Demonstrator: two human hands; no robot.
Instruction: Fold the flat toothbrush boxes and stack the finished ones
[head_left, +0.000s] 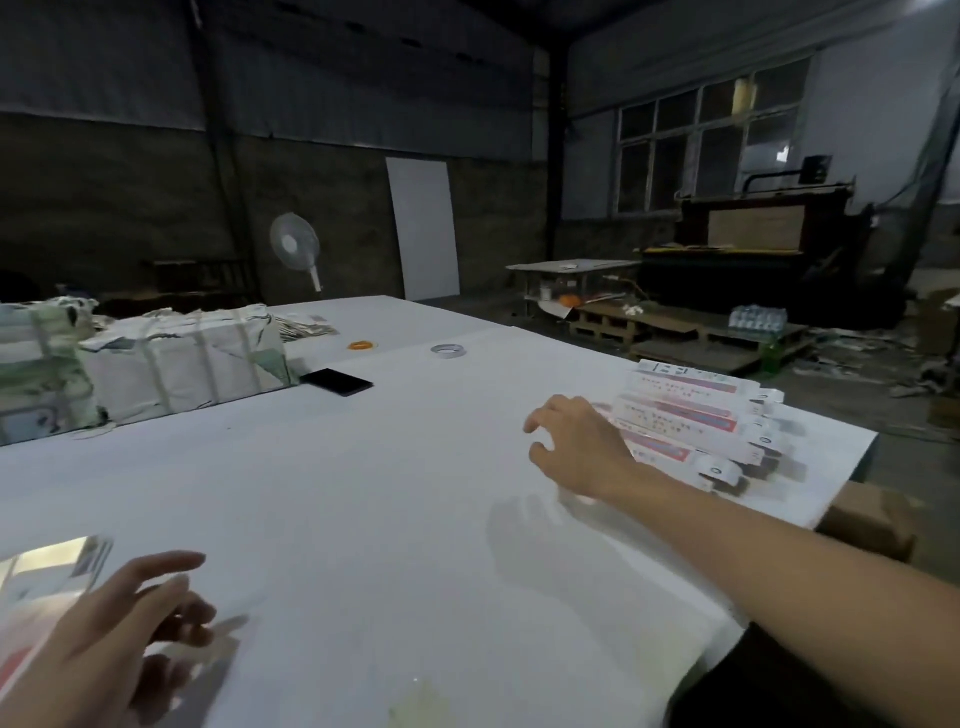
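A stack of folded white and red toothbrush boxes lies near the right edge of the white table. My right hand hovers just left of that stack, fingers loosely spread, holding nothing. At the lower left, flat box blanks lie blurred on the table. My left hand is over their right edge with relaxed fingers; I cannot tell whether it touches them.
Strapped white bundles stand at the far left of the table. A black phone, a tape roll and an orange ring lie farther back. A cardboard box sits below the table's right edge.
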